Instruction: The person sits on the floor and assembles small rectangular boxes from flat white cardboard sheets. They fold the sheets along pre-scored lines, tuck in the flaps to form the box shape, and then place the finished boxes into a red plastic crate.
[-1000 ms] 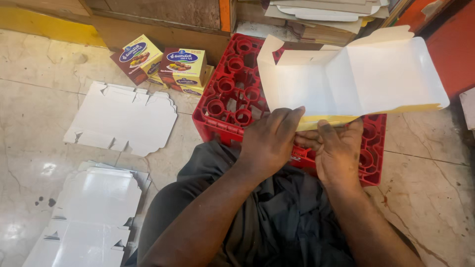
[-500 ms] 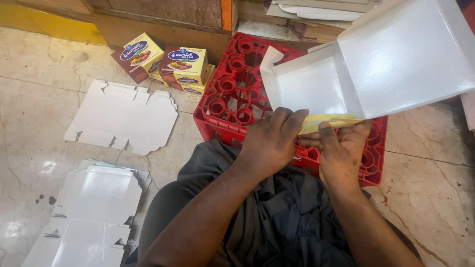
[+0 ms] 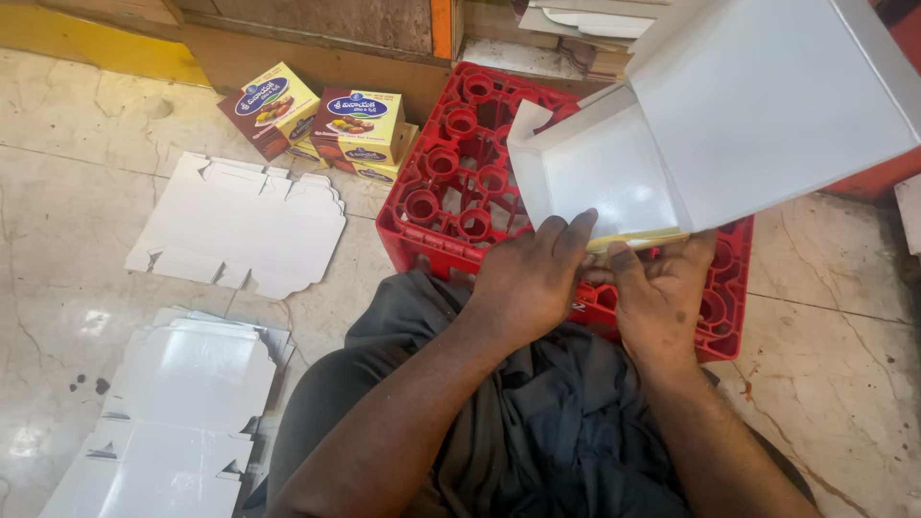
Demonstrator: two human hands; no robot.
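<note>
Both hands work a half-folded white carton [image 3: 672,163] held over the red crate [image 3: 460,182]. Left hand [image 3: 528,283] presses its front wall, fingers together and flat. Right hand [image 3: 662,297] pinches the yellow front edge from below. Flat blanks [image 3: 240,221] and a blank stack [image 3: 173,412] lie on the floor left; finished printed boxes [image 3: 326,120] sit behind.

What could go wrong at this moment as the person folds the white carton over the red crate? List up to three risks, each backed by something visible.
1. The half-folded carton is pinched only along its near edge by both hands, left hand and right hand; its large raised flap could crease or tear.
2. The red crate beneath is an open grid, so the carton may sag or snag there.
3. Flat blanks lie loose on the floor and could be stepped on or soiled.
</note>
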